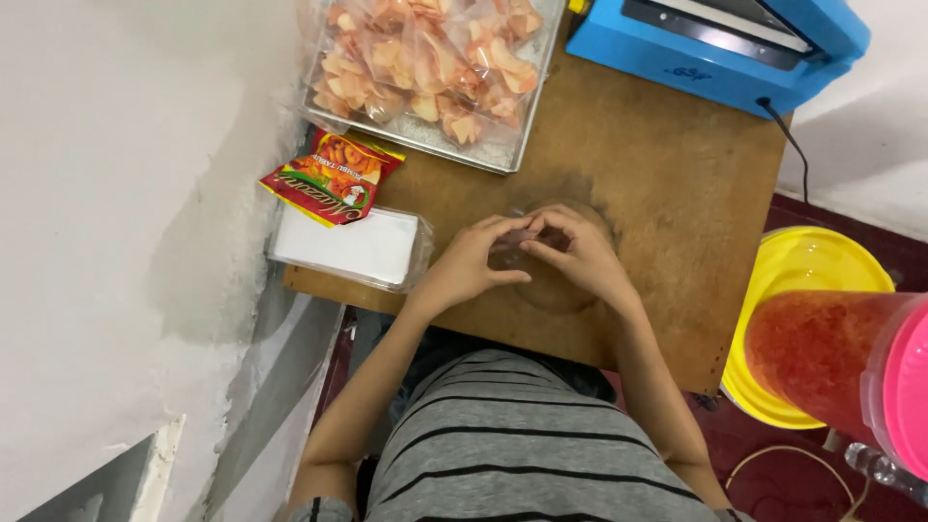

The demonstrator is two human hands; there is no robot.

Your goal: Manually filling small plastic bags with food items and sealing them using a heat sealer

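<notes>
Hands first, nearest the table's [667, 242] near edge: left hand [471, 266] and right hand [580, 259] meeting fingertip to fingertip over the middle of the near side, both curling around and pinching a small clear plastic bag [527, 249], fingers closing on its top rather than hanging slack. Sitting just behind the near edge, that bag, with a pale round shape showing faintly beneath it; contents too blurred to tell. Likely handling as very light, thin, limp and slippery, creasing and slumping under any squeeze; probably best gripping at the open mouth, pinching the film on two sides rather than pressing the body.

Lying at the left edge, a flat clear box of white sheets [350, 246], with a red printed snack packet [332, 178] overlapping its far side. Resting at the far-left corner, a metal tray [503, 155] heaped with clear bags of pale orange crackers [425, 58]. Standing at the far-right corner, a blue sealing machine [715, 43], its black cord trailing off the right edge. Waiting off the table to the right, a yellow lidded tub [802, 266] and a clear jar of red contents with a pink lid [822, 353].
</notes>
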